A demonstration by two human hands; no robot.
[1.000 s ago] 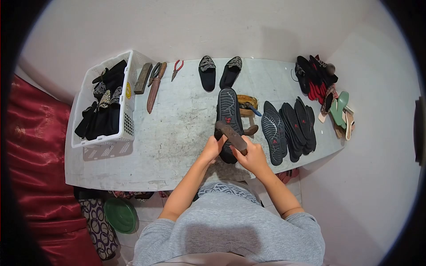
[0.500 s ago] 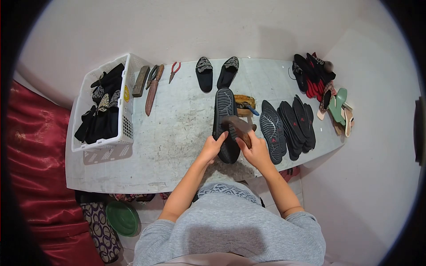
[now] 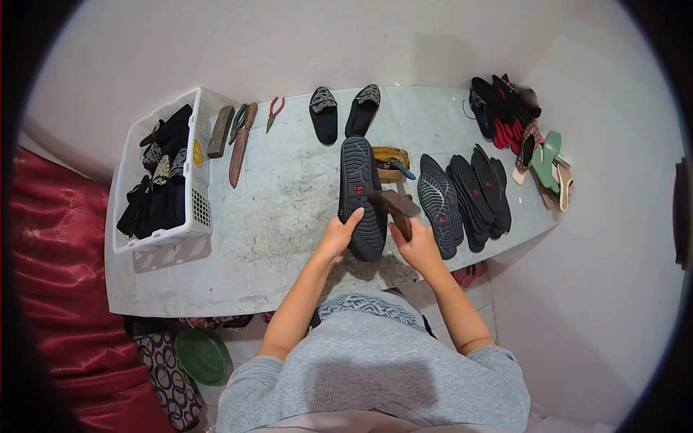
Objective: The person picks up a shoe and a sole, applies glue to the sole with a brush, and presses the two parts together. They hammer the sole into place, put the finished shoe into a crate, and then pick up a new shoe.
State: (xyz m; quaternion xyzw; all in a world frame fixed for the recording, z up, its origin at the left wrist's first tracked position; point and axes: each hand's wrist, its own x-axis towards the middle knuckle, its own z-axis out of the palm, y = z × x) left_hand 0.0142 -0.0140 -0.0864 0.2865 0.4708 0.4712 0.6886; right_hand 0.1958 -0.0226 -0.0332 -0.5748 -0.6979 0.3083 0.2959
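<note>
A black shoe (image 3: 359,173) is held sole up over the table, its ridged sole and red marking facing me. My left hand (image 3: 338,237) grips its near left side, thumb pressed on the sole. In my right hand (image 3: 419,247) is a hammer (image 3: 394,201), fingers wrapped round the handle. The hammer's head is at the right edge of the sole, by the middle. Behind the shoe stands a yellow container (image 3: 390,154) with a blue-tipped tool. To the right lie several loose black soles (image 3: 439,198) in overlapping stacks.
A white basket (image 3: 193,187) of black shoes stands at the left. Near it lie a dark block (image 3: 220,131), scissors (image 3: 239,124), a brown knife-like tool (image 3: 242,148) and red pliers (image 3: 274,113). Two finished-looking slippers (image 3: 323,119) rest at the back. Shoe parts (image 3: 505,108) pile up at the right.
The hammer's head has shifted from over the middle of the sole to its right edge, uncovering the red marking. Both hands keep their holds.
</note>
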